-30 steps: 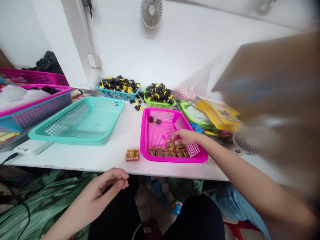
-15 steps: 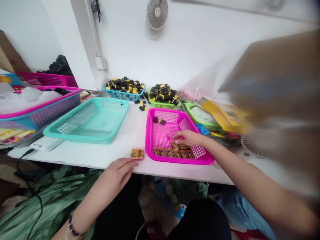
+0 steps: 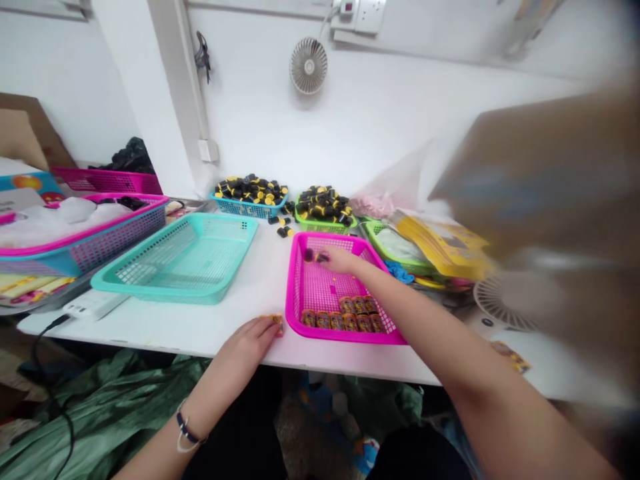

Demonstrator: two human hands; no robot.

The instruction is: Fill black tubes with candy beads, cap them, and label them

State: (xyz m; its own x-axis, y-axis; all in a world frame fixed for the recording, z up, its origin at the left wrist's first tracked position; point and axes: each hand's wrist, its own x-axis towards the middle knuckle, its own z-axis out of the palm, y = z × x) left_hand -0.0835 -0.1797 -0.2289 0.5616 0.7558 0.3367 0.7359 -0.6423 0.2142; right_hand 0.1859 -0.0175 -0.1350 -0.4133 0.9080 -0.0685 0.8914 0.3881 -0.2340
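A small stack of orange printed labels (image 3: 279, 323) lies on the table left of the pink basket (image 3: 320, 330). My left hand (image 3: 253, 340) is closed over the stack, fingertips on its top and covering most of it. Inside the basket's far left part, my right hand (image 3: 337, 260) pinches a small black-and-yellow cylinder (image 3: 321, 257). Another dark cylinder (image 3: 309, 255) stands just left of it. Along the basket's near side, several cylinders with printed orange wraps (image 3: 336, 321) sit in two rows, the rear row shorter and to the right.
A turquoise basket (image 3: 165, 291) stands left. At the back, a blue basket (image 3: 245, 208) and a green basket (image 3: 327, 227) are heaped with black-and-yellow cylinders, several loose between them. Yellow packets (image 3: 440, 243), a fan (image 3: 505, 300) and a blurred cardboard box (image 3: 540, 167) crowd the right.
My right hand has moved from the wrapped rows to the far left of the pink basket and pinches a cylinder. My left hand has moved onto the label stack. The view has tilted upward.
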